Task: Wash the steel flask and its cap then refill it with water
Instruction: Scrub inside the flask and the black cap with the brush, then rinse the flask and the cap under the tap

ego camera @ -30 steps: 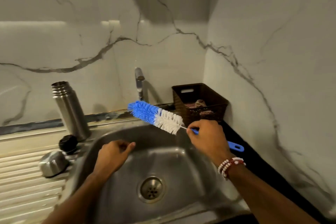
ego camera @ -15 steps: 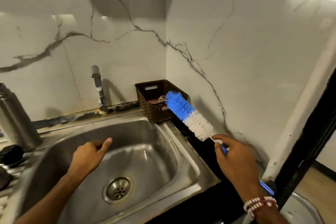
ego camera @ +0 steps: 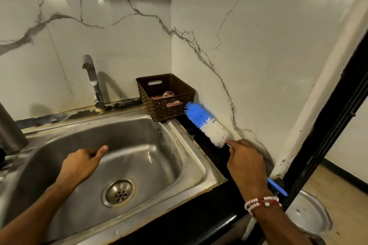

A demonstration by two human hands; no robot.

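**Brush held at right of sink, left hand over basin**

The right hand is closed around the handle of one bottle brush, index finger stretched along the wire toward the bristles. The brush is angled up and away from the person, blue tip just beside the brown basket, white section nearer the hand; the blue handle end is seen sticking out behind the wrist. It is held over the black counter strip between sink and wall. One beaded bracelet is worn on the right wrist.

The left hand is held palm down above the sink, fingers loosely curled, thumb pointing right, nothing gripped. The two hands are well apart.

One flask is seen only partly, standing at the left frame edge beside the basin; its cap cannot be made out. One tap is counted behind the sink, one drain in the basin, and one metal pot low at the right.
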